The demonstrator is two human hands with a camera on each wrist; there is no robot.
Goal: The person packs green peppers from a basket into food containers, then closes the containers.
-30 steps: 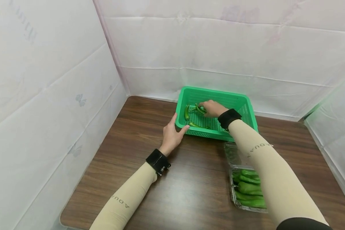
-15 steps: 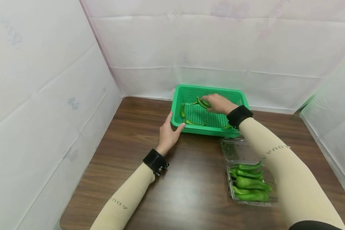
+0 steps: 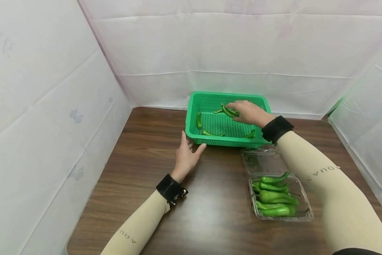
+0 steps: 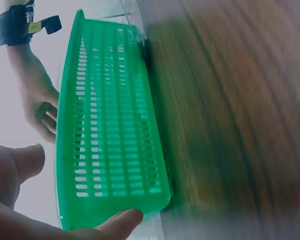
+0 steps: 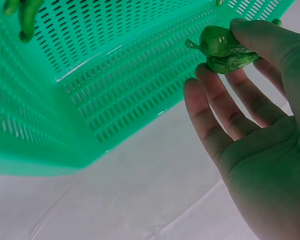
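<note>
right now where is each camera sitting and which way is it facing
Head: worn on the head, looking forward and down at the table; shows both sleeved arms, left hand at the basket corner, right hand holding peppers over it.
Left wrist: looks along the left hand's fingers at the basket's side wall; the right hand shows beyond.
Right wrist: looks past the right palm at the pinched peppers and basket.
Shared: all three show the basket.

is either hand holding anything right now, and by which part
The right hand pinches green peppers near their stem end, over the green basket. The left hand holds nothing; its thumb and fingers rest against the basket's near corner.
</note>
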